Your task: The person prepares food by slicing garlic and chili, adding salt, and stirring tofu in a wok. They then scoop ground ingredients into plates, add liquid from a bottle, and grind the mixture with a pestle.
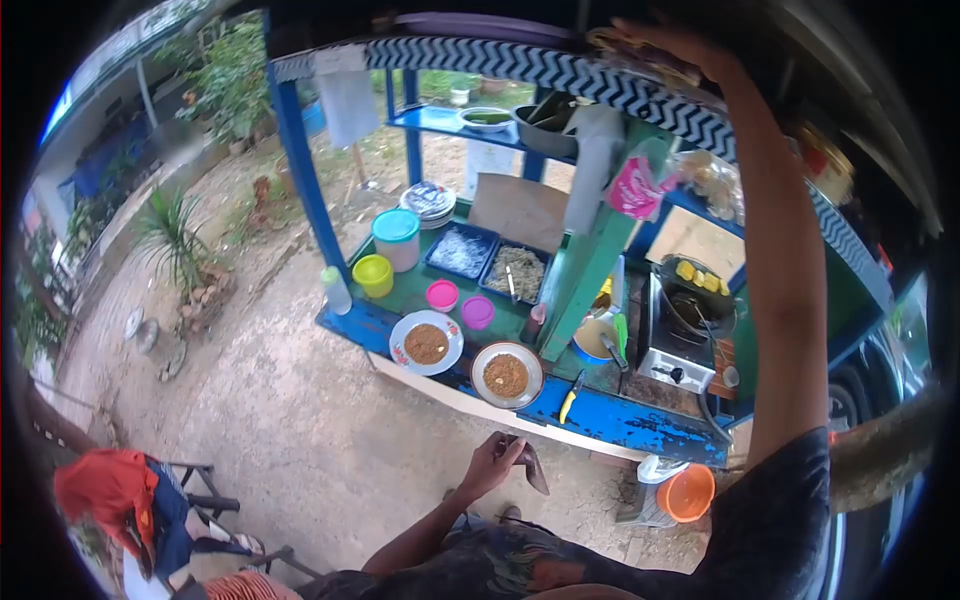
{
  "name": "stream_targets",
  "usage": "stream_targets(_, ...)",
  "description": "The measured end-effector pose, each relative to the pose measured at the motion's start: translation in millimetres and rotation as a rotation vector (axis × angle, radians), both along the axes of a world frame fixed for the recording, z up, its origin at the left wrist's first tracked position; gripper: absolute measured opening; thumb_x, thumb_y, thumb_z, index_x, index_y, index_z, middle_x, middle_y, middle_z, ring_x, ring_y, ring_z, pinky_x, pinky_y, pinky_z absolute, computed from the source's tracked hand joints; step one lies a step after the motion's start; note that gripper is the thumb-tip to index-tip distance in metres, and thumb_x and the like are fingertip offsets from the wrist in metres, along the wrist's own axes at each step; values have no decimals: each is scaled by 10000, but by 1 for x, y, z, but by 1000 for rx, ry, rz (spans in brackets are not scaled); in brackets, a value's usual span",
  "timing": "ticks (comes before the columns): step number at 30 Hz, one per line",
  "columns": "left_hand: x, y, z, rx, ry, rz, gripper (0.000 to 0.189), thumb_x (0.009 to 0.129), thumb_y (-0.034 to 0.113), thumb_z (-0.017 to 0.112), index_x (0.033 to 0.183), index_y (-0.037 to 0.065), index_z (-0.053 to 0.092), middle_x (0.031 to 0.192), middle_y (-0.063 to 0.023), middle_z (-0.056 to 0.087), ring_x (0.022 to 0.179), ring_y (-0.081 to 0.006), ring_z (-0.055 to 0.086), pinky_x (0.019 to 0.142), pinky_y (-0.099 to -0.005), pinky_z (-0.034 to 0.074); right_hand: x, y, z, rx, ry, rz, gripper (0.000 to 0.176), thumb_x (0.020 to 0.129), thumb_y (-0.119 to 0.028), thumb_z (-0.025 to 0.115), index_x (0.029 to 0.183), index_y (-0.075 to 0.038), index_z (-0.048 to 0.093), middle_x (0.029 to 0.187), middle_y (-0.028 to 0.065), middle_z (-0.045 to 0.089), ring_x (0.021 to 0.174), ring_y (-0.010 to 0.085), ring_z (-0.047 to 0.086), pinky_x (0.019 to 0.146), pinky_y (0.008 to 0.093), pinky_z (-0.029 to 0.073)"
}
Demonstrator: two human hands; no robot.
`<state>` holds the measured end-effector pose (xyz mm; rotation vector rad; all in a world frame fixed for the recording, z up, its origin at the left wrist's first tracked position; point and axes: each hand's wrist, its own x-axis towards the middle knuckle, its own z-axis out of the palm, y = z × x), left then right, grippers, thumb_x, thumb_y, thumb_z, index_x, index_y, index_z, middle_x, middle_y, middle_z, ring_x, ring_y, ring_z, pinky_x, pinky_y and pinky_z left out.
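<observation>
My left hand is in front of the cart's counter, closed around a dark brown, bent pestle whose tapered end points down. My right hand is raised high to the top ledge of the cart, over a bundle that I cannot make out; its fingers are dim and partly hidden. On the blue front ledge, closest to my left hand, sits a brown-rimmed plate with ground brown paste. Beside it is a flowered plate with similar paste. A yellow-handled knife lies to the right.
Blue trays of white noodles and sprouts stand behind lidded tubs. At right, a pan with yellow pieces sits on a stove. A green post divides the cart. An orange bucket stands below; a seated person is at lower left.
</observation>
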<state>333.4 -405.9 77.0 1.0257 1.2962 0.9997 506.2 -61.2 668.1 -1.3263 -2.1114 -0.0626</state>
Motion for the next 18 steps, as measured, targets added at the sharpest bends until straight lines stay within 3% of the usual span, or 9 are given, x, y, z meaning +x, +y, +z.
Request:
stream_targets(2, -2, -5, -14, 23, -7, 34, 411, 992, 398, 692, 1048, -7, 649, 890, -113, 738, 823, -147, 720, 711, -303, 546, -1, 7, -8, 87, -69, 87, 795, 917, -614, 590, 1484, -75, 454, 1435, 170, 505, 1274, 281, 531, 1078, 392, 410)
stream_targets(3, 1, -11, -9, 80, -175, 111, 432, 992, 413, 686, 1082, -8, 650, 896, -112, 742, 817, -149, 721, 694, -306, 544, 3, 4, -14, 116, -89, 121, 758, 926, -573, 587, 1476, -67, 458, 1414, 169, 516, 1253, 277, 541, 1064, 387, 420)
stream_targets(5, -9, -19, 23, -69, -97, 108, 480, 991, 453, 673, 1112, -11, 656, 932, -125, 745, 826, -169, 724, 721, -310, 551, 7, -25, -26, 205, -100, 157, 686, 945, -490, 582, 1459, -51, 465, 1372, 168, 538, 1212, 268, 560, 1037, 377, 440)
stream_targets(6, -4, -18, 0, -23, -124, 167, 490, 989, 472, 666, 1096, -7, 662, 927, -139, 738, 843, -193, 722, 744, -330, 553, 12, -48, -32, 274, -88, 173, 650, 954, -448, 580, 1451, -43, 469, 1351, 167, 549, 1191, 264, 569, 1023, 371, 450)
stream_targets(7, -9, -24, 23, 5, -25, 173, 404, 1022, 428, 635, 1079, 28, 632, 793, -77, 697, 629, -101, 626, 532, -271, 474, 19, -72, -40, 349, -54, 193, 615, 963, -406, 578, 1443, -35, 473, 1330, 166, 560, 1171, 260, 579, 1010, 366, 460)
stream_targets(11, -3, -26, 10, 66, 15, 340, 483, 1002, 493, 635, 1055, 13, 625, 804, -133, 688, 740, -181, 670, 670, -334, 518, 46, -173, -125, 429, 170, 334, 479, 1001, -240, 568, 1410, -4, 488, 1245, 164, 604, 1088, 243, 616, 955, 346, 499)
stream_targets(13, -3, -24, 15, 17, 58, 330, 518, 984, 523, 645, 1034, 7, 623, 826, -173, 694, 759, -246, 681, 701, -371, 520, 46, -199, -197, 159, 316, 449, 415, 1020, -157, 564, 1393, 12, 495, 1203, 162, 626, 1047, 234, 635, 928, 336, 519)
stream_targets(15, -5, -33, 40, 21, 23, 372, 526, 988, 522, 635, 1034, -2, 626, 832, -182, 696, 771, -251, 688, 715, -376, 530, 47, -221, -298, -444, 479, 567, 357, 1038, -73, 559, 1376, 27, 502, 1160, 161, 648, 1006, 226, 654, 900, 325, 539)
stream_targets(18, 3, -46, 49, 74, 9, 507, 436, 946, 396, 711, 1069, -14, 629, 878, -199, 710, 819, -280, 718, 730, -397, 547, -5, -273, -429, -485, -31, 653, 439, 939, -160, 674, 1302, 49, 543, 1254, 158, 562, 1199, 332, 556, 1031, 455, 426)
